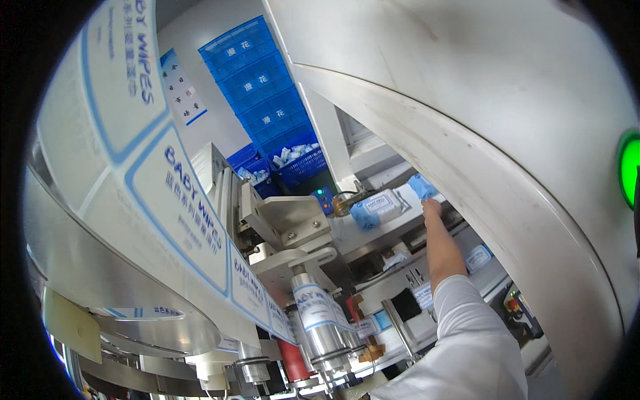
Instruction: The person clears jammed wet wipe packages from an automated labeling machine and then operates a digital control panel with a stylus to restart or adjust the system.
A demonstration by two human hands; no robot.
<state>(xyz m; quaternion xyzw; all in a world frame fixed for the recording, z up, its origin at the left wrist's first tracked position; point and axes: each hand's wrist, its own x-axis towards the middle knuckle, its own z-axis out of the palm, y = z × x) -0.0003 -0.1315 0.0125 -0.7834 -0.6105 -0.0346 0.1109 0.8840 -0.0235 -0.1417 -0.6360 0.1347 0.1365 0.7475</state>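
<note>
My right hand [432, 209] reaches far out on a white-sleeved arm. Its fingers close on the near edge of a blue pack of wipes [420, 185] on the pale conveyor surface. To its left on the same surface lies a second, white-and-blue pack of wipes [380, 209], flat and apart from my hand. The fingertips are small and partly hidden against the pack. My left hand is out of view.
A large roll of labels [180, 207] runs across the left over metal rollers [313, 307]. A curved white machine panel [493, 133] fills the right. Stacked blue crates [250, 80] stand behind, above a blue basket [303, 169] of packs. A green light [629, 170] glows at right.
</note>
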